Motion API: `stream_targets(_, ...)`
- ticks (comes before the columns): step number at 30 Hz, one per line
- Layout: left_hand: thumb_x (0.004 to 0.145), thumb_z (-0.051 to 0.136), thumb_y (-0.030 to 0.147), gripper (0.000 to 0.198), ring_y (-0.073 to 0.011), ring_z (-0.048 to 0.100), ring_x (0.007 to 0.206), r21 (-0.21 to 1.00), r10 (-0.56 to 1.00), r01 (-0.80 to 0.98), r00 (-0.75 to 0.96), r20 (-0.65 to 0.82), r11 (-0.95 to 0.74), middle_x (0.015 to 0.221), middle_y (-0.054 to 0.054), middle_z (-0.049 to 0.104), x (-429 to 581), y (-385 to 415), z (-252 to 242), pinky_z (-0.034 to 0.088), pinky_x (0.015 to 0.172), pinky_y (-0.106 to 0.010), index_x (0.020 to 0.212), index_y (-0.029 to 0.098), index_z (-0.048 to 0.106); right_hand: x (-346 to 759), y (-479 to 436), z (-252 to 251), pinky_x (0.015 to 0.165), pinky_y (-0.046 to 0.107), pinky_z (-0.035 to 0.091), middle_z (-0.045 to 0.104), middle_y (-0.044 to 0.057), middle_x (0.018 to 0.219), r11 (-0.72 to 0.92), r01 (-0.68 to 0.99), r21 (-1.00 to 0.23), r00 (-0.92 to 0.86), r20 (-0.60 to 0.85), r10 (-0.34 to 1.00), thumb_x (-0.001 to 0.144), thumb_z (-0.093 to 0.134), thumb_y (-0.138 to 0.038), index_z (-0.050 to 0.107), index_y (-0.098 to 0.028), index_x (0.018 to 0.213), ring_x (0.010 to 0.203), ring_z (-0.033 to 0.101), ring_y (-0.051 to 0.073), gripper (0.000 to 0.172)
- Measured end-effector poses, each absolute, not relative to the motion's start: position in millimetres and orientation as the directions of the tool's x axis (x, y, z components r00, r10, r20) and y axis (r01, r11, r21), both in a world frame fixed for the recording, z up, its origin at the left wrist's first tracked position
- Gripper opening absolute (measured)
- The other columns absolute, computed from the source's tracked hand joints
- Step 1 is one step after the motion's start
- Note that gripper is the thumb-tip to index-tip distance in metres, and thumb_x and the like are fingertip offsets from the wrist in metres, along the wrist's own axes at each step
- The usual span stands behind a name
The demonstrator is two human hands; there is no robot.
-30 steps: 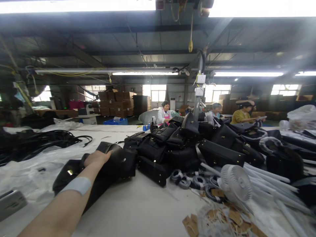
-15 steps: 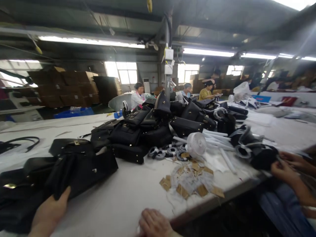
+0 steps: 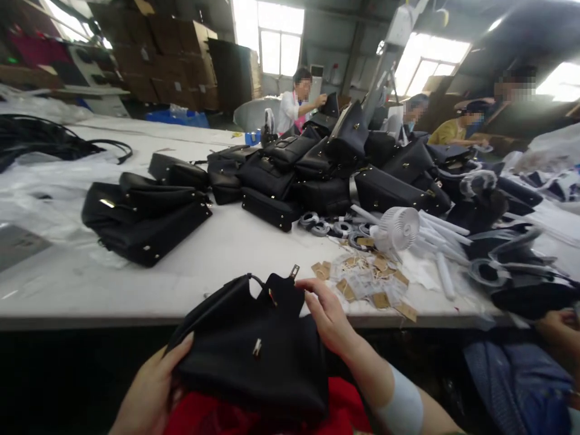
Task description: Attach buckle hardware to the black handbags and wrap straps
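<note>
Table lies beyond the bag; left hand grips its side, right hand its flap; likely soft, best side-held.

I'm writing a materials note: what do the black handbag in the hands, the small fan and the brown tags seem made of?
Black handbag: leather or imitation leather, smooth with a soft sheen; the look can't settle which.
Small fan: probably plastic, pale and ribbed, with a molded-looking grille.
Brown tags: likely kraft card, matte, flat and straight-edged.
</note>
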State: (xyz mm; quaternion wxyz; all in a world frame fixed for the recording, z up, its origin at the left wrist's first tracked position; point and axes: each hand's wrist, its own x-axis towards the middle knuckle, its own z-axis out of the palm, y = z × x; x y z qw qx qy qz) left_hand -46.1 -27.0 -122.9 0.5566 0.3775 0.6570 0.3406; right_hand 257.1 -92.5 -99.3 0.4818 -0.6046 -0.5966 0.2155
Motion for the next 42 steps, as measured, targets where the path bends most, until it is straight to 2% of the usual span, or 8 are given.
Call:
stream_targets(4, 0.063, 0.070, 0.045, 0.043, -0.0072, 0.027, 0.026, 0.831, 0.817, -0.122, -0.151, -0.556, 0.543, 0.036, 0.010, 0.029, -19, -15, -107, 0.020, 0.025, -0.019, 0.055, 0.023, 0.034, 248, -104, -72, 0.103, 0.042, 0.044, 0.060, 0.010, 0.125, 0.201, 0.725, -0.659, -0.123, 0.164, 0.979, 0.090, 0.058, -0.041, 0.057, -0.021, 0.122, 0.117, 0.055, 0.024, 0.038)
stream_targets(11, 0.072, 0.068, 0.032, 0.041, -0.0066, 0.029, 0.027, 0.760, 0.782, -0.386, -0.140, -0.608, 0.522, 0.035, 0.008, 0.032, -4, 27, -131, 0.021, 0.027, -0.019, 0.052, 0.022, 0.033, 247, -130, -84, 0.104, 0.048, 0.045, 0.055, 0.014, 0.132, 0.249, 0.790, -0.560, -0.200, 0.150, 0.968, 0.081, 0.068, -0.045, 0.052, -0.021, 0.131, 0.122, 0.052, 0.029, 0.058)
stream_targets(16, 0.080, 0.065, 0.039, 0.041, -0.0067, 0.030, 0.030, 0.742, 0.781, -0.433, -0.124, -0.611, 0.512, 0.039, 0.009, 0.032, 7, 44, -158, 0.024, 0.030, -0.019, 0.056, 0.021, 0.038, 242, -122, -117, 0.103, 0.048, 0.044, 0.059, 0.014, 0.128, 0.276, 0.676, -0.683, -0.118, 0.269, 0.956, 0.088, 0.060, -0.042, 0.054, -0.021, 0.127, 0.120, 0.055, 0.029, 0.046)
stream_targets(19, 0.082, 0.065, 0.049, 0.042, -0.0075, 0.043, 0.040, 0.803, 0.887, -0.465, -0.075, -0.456, 0.373, 0.049, 0.006, 0.043, 13, 48, -158, 0.035, 0.038, -0.018, 0.062, 0.020, 0.044, 236, -105, -131, 0.099, 0.042, 0.047, 0.065, 0.012, 0.122, 0.232, 0.528, -0.817, 0.023, 0.287, 0.958, 0.093, 0.051, -0.041, 0.058, -0.020, 0.122, 0.113, 0.060, 0.025, 0.036)
stream_targets(24, 0.085, 0.065, 0.043, 0.026, -0.0097, 0.048, 0.048, 0.999, 0.999, -0.034, -0.033, 0.039, -0.040, 0.056, 0.004, 0.051, 30, 11, -125, 0.041, 0.049, -0.020, 0.076, 0.019, 0.063, 236, -71, -127, 0.078, 0.031, 0.052, 0.072, 0.004, 0.094, 0.058, 0.463, -0.884, 0.226, 0.182, 0.957, 0.095, 0.046, -0.043, 0.067, -0.020, 0.104, 0.087, 0.066, 0.020, 0.033)
stream_targets(28, 0.089, 0.061, 0.028, 0.014, -0.0159, 0.059, 0.070, 0.865, 0.890, 0.309, 0.361, 0.277, -0.394, 0.075, -0.003, 0.064, 45, -33, -102, 0.048, 0.067, -0.026, 0.087, 0.020, 0.072, 240, -59, -122, 0.070, 0.028, 0.050, 0.071, 0.002, 0.082, 0.019, 0.457, -0.889, 0.265, 0.157, 0.952, 0.094, 0.047, -0.047, 0.069, -0.019, 0.098, 0.076, 0.064, 0.018, 0.036)
stream_targets(36, 0.083, 0.070, 0.025, 0.005, -0.0151, 0.059, 0.064, 0.807, 0.850, 0.377, 0.454, 0.267, -0.455, 0.072, -0.002, 0.065, 52, -49, -107, 0.047, 0.063, -0.028, 0.084, 0.020, 0.071, 238, -63, -124, 0.068, 0.026, 0.049, 0.070, 0.002, 0.083, 0.051, 0.450, -0.892, 0.244, 0.178, 0.953, 0.093, 0.048, -0.046, 0.069, -0.019, 0.100, 0.075, 0.062, 0.016, 0.034)
stream_targets(42, 0.081, 0.069, 0.024, 0.014, -0.0161, 0.058, 0.063, 0.875, 0.889, 0.371, 0.439, 0.130, -0.311, 0.066, -0.001, 0.063, 55, -48, -99, 0.045, 0.062, -0.030, 0.067, 0.022, 0.066, 237, -66, -124, 0.070, 0.027, 0.050, 0.071, 0.002, 0.087, 0.075, 0.457, -0.887, 0.228, 0.198, 0.953, 0.093, 0.048, -0.045, 0.068, -0.020, 0.102, 0.077, 0.063, 0.017, 0.034)
